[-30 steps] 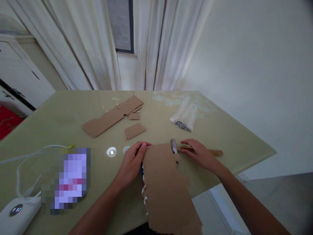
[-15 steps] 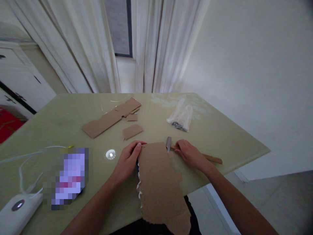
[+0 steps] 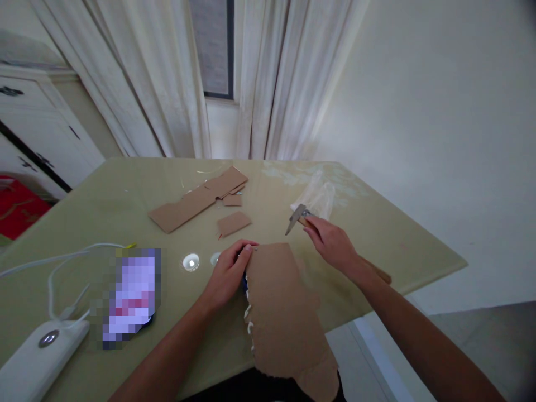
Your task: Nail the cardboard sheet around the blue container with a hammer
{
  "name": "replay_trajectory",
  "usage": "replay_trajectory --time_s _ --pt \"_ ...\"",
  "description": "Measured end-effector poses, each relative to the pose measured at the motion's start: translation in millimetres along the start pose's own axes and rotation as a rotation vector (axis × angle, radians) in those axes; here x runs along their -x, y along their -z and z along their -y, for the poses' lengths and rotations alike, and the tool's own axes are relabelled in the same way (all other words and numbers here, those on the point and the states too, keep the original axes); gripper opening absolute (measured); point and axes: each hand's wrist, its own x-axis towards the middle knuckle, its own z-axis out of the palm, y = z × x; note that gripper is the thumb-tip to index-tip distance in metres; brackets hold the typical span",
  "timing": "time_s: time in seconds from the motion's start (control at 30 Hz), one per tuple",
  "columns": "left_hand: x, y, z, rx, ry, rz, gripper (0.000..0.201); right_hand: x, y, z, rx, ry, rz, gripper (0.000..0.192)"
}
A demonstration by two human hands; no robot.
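Note:
My right hand (image 3: 334, 241) is wrapped round the wooden handle of a hammer (image 3: 298, 215), whose metal head is raised above the table, to the right of the cardboard's far end. A long torn piece of cardboard (image 3: 280, 304) reaches over the table's near edge. My left hand (image 3: 228, 274) is closed on its far left corner, thumb on top. A tiny shiny spot, perhaps a nail head, shows by the thumb. Something dark blue peeks out under the cardboard's left edge; most of it is hidden.
Beyond my hands on the glossy table (image 3: 419, 251) lie a long cardboard strip (image 3: 196, 201), a small cardboard piece (image 3: 234, 224) and a clear plastic bag (image 3: 318, 195). At left are a phone-like blurred object (image 3: 132, 298), a white power strip (image 3: 44, 357) and white cables (image 3: 50, 279).
My right hand has lifted the hammer off the table beside the cardboard, its head now tilted and higher. My left hand keeps its hold on the corner. The view has shifted slightly.

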Motion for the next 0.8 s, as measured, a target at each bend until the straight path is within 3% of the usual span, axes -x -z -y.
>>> replay_trajectory --time_s 0.17,0.3,0.6,0.8 --pt "3 -1.9 -2 0.032 -0.007 -0.020 0.043 -18 44 60 0.270 0.196 -0.025 0.040" --pt "5 -4.5 -1 0.060 -0.022 -0.043 0.041 -22 50 96 0.352 0.391 -0.018 0.038" --pt "5 -4.1 1 0.056 -0.051 -0.018 0.042 -24 50 111 0.468 0.486 0.022 0.041" --pt "3 -5.4 3 0.063 -0.066 -0.031 0.039 -16 47 118 0.471 0.517 -0.023 0.044"
